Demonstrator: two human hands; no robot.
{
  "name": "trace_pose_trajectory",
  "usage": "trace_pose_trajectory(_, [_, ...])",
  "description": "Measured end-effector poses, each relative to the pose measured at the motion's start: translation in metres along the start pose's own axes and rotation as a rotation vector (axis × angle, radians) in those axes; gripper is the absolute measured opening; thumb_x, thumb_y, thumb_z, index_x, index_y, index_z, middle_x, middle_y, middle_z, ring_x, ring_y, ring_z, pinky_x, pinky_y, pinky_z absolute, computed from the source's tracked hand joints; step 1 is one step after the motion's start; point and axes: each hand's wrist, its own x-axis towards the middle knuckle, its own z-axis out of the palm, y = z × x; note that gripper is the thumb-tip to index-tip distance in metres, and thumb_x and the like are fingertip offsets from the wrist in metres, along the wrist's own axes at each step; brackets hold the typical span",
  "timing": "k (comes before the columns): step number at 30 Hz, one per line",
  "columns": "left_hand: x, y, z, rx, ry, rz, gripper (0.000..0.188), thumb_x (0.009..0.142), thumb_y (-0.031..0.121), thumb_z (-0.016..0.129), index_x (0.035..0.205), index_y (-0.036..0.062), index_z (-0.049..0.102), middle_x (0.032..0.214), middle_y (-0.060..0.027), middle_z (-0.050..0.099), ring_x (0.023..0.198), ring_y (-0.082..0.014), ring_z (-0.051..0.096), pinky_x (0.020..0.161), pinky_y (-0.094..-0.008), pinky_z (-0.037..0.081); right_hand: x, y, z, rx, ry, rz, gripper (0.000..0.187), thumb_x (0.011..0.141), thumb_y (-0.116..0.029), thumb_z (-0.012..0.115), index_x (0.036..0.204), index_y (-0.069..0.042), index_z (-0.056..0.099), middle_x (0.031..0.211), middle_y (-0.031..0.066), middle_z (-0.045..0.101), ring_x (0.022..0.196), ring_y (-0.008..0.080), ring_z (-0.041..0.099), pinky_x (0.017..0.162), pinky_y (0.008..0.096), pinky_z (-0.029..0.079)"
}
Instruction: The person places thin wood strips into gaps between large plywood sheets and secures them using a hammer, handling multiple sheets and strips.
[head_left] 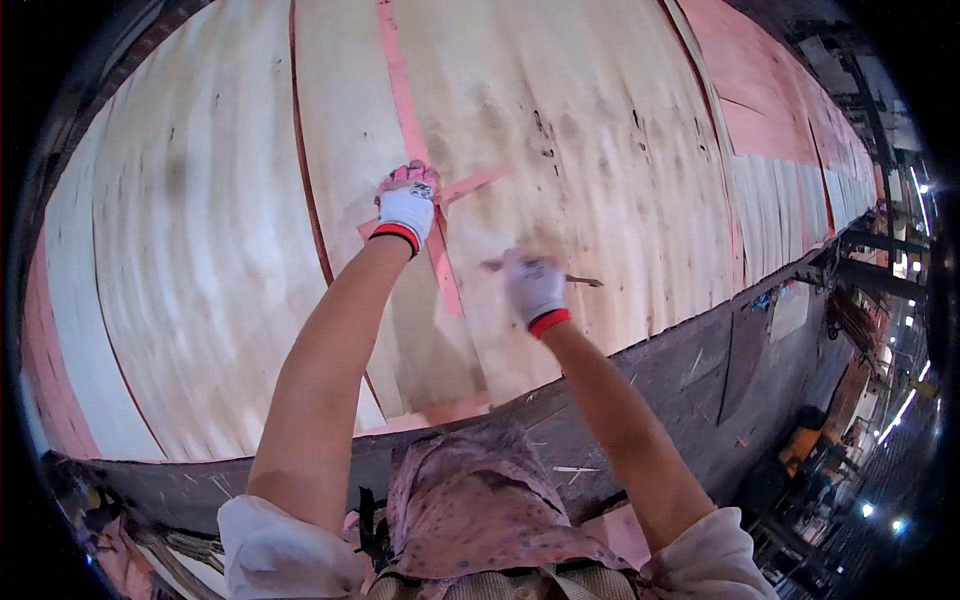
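Thin pink strip of veneer or tape, running lengthwise down the big pale sheet of wood veneer, from its far edge toward its near edge, crossed by a shorter pink strip just beyond the left hand. Judged light, limp and easily torn: paper-thin, lying flat to the sheet, likely to crease or split if lifted by one end. Best taken flat under spread fingers and pressed rather than pinched; a loose end, if picked up, better held close to where it lies down.

Left hand, in a white knit glove with a pink palm and a red and black cuff, set down on the crossing of the two strips, fingers curled over them, pressing or pinching — hard to tell which. Right hand, in a like glove with a red cuff, blurred, just right of the long strip and not touching it, closed around a thin dark stick-like tool that juts to the right; kind of tool not clear.

Veneer sheet itself judged stiff only across short spans, brittle along the grain, with dark knots and small splits near the right hand. More pink-tinted sheets toward the far right corner. Dark worktop showing below the sheet's near edge, littered with thin slivers. Factory floor with lamps well off to the right.
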Motion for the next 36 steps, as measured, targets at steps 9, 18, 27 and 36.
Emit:
trace_pose_trajectory(9, [0.003, -0.003, -0.020, -0.086, -0.140, 0.012, 0.049, 0.072, 0.018, 0.068, 0.117, 0.0164, 0.050, 0.130, -0.0066, 0.048, 0.117, -0.0238, 0.051, 0.081, -0.0416, 0.052, 0.008, -0.001, -0.071, 1.880, -0.506, 0.355, 0.036, 0.088, -0.043, 0.058, 0.093, -0.007, 0.061, 0.069, 0.0001, 0.057, 0.062, 0.0160, 0.056, 0.063, 0.0351, 0.049])
trace_pose_trajectory(18, [0.061, -0.018, 0.000, -0.359, -0.057, -0.271, 0.039, 0.084, 0.048, 0.052, 0.092, 0.0135, 0.068, 0.093, -0.0151, 0.065, 0.082, -0.0359, 0.062, 0.070, -0.0457, 0.050, 0.023, 0.012, -0.076, 2.501, -0.269, 0.293, 0.042, 0.089, -0.046, 0.058, 0.097, -0.005, 0.061, 0.080, 0.0055, 0.062, 0.062, 0.0144, 0.054, 0.056, 0.0331, 0.045])
trace_pose_trajectory(27, [0.060, -0.036, 0.032, -0.414, 0.075, -0.113, 0.037, 0.087, 0.044, 0.050, 0.101, 0.0118, 0.064, 0.100, -0.0146, 0.065, 0.096, -0.0331, 0.060, 0.078, -0.0447, 0.047, -0.024, 0.011, -0.008, 1.829, -0.257, 0.661, 0.027, 0.085, -0.026, 0.068, 0.097, -0.002, 0.063, 0.077, 0.0050, 0.065, 0.063, 0.0122, 0.062, 0.056, 0.0247, 0.050])
trace_pose_trajectory(36, [0.096, -0.014, 0.035, -0.165, 0.322, 0.051, 0.022, 0.084, 0.024, 0.058, 0.097, 0.0075, 0.061, 0.094, -0.0113, 0.063, 0.089, -0.0275, 0.059, 0.077, -0.0387, 0.049, -0.023, 0.038, 0.062, 1.726, -0.306, 0.875, 0.019, 0.084, -0.019, 0.070, 0.095, -0.003, 0.069, 0.074, 0.0063, 0.067, 0.060, 0.0123, 0.064, 0.050, 0.0242, 0.051])
